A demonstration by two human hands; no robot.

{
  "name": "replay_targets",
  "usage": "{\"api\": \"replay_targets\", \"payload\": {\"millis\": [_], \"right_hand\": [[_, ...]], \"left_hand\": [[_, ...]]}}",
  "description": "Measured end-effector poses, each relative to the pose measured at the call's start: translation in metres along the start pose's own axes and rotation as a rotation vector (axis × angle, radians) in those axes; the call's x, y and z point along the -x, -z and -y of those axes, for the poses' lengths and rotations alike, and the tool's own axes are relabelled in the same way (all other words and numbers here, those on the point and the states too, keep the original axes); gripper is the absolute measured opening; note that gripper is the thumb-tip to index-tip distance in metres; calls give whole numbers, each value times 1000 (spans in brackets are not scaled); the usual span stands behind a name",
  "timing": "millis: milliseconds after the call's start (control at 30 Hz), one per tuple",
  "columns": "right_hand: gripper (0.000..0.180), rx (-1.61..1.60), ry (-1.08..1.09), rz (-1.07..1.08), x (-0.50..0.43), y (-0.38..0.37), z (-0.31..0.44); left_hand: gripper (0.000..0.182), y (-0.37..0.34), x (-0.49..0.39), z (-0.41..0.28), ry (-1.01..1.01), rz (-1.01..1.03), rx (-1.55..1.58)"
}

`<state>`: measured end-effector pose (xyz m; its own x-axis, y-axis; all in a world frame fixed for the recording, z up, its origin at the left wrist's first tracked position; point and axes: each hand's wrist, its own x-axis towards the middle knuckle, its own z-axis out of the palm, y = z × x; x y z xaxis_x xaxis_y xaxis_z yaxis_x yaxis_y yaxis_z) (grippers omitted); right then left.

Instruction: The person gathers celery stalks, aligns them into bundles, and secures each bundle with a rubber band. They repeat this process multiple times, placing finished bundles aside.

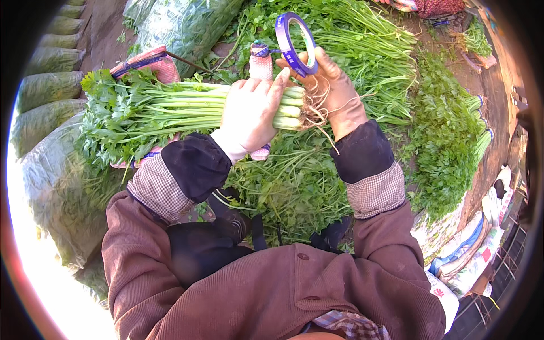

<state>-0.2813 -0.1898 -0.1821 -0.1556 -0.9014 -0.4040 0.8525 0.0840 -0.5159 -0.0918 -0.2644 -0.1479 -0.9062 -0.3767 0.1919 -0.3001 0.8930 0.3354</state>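
Observation:
My left hand (248,114) is wrapped around the stalks of a celery bunch (182,104), close to the root end. The bunch lies sideways, its leaves to the left and its stringy roots (316,108) to the right. My right hand (340,91) holds a roll of purple tape (284,42) upright just beyond the roots. A short strip of tape runs from the roll to the tip of a pink padded support (261,66), which is bound with the same purple tape. Another pink padded bar (168,68) shows behind the leaves.
Loose celery (361,34) is heaped beyond my hands, and more greens (293,187) lie below them. Taped celery bunches (446,144) are stacked at right. Filled clear plastic bags (55,182) line the left. Sacks (471,259) lie at lower right. Patterned cloth (440,7) shows at top right.

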Motion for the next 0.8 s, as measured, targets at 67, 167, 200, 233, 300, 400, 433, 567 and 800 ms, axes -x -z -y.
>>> {"api": "replay_targets", "payload": {"millis": [67, 167, 200, 233, 300, 400, 433, 567, 800], "right_hand": [[48, 35, -98, 49, -2, -5, 0], [43, 17, -147, 117, 0, -7, 1], [40, -5, -217, 164, 3, -5, 2], [38, 86, -202, 117, 4, -3, 1], [35, 224, -145, 173, 3, 2, -1], [35, 277, -150, 215, 1, 8, -3], [36, 382, -150, 143, 0, 8, -2], [27, 717, 177, 67, 6, -5, 4], [34, 719, -14, 156, 35, -31, 29]], "left_hand": [[77, 0, -1, 0, 5, -9, 7], [79, 0, -3, 0, -29, -89, 32], [79, 0, -2, 0, -37, -102, 15], [79, -1, -2, 0, -43, -119, 35], [80, 0, -2, 1, -41, -101, 23], [71, 0, 0, 1, -6, -36, 15], [69, 0, 0, 1, 0, -20, -5], [74, -1, 0, 2, -12, -45, -3], [67, -1, 0, 3, -26, -47, -4]]}}
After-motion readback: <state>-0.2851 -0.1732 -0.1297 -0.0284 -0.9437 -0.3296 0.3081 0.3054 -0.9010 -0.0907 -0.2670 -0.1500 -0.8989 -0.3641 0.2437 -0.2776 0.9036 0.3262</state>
